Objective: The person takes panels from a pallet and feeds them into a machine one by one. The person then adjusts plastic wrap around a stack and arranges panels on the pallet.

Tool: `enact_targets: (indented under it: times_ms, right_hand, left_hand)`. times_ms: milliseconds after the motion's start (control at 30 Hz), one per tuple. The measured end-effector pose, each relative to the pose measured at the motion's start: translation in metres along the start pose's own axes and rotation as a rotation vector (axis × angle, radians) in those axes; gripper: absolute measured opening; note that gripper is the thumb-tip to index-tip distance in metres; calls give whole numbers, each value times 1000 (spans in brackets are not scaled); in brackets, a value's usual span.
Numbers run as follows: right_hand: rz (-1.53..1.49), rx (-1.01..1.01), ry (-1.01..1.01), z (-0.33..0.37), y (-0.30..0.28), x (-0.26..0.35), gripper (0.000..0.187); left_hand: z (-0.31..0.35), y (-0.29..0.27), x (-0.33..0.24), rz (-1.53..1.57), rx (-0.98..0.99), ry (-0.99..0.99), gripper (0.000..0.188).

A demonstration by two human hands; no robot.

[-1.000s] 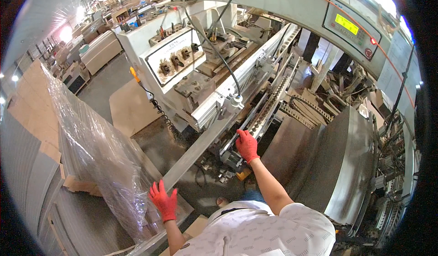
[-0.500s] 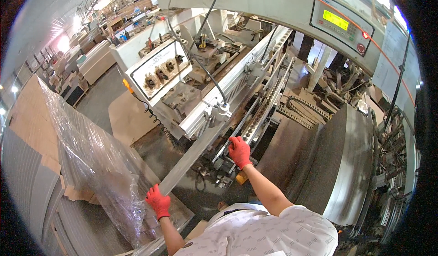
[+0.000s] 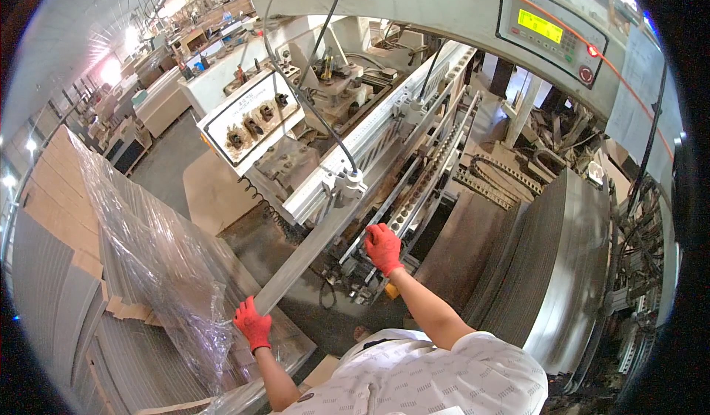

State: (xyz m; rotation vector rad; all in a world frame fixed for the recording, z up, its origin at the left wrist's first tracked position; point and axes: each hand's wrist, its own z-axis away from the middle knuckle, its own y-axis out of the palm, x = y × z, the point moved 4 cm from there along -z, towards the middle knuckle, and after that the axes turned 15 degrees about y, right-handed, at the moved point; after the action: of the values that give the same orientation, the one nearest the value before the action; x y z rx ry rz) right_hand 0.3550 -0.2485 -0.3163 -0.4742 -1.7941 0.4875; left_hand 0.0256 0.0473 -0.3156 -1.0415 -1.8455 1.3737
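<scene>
Closing over its edge, the fingers of our gloved left hand (image 3: 253,325) appear to hold the grey board (image 3: 296,271) on our side of the white rail (image 3: 314,186). The fingers of our right hand (image 3: 384,251) are curled narrow to the right of the rail's near end; we cannot tell whether they grip anything.

We see the board lead from our left fingers away from us and to the right, its long axis running roughly along the rail and passing below the clamp (image 3: 349,187) on it. Our left hand is the nearer, being on the board; our right hand is to the right of the board, beside the roller track (image 3: 425,189), which runs along the rail's right side.

Farther out, we have plastic film (image 3: 148,223) over a stack left of the rail's near end, and grey panels (image 3: 540,252) standing well to the rail's right.
</scene>
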Motion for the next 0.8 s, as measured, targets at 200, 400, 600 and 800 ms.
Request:
enact_targets:
  times_ms: [200, 400, 600, 800]
  right_hand:
    - [9, 50, 17, 0, 1, -4, 23]
    - [-163, 161, 43, -6, -2, -10, 20]
    - [-708, 470, 365, -8, 0, -22, 16]
    - [-762, 626, 332, 43, -5, -14, 22]
  left_hand:
    - [2, 0, -3, -91, 27, 7, 64]
    - [-3, -4, -7, 0, 57, 22, 67]
    - [-17, 3, -14, 150, 79, 139, 70]
    - [-23, 13, -1, 256, 59, 159, 70]
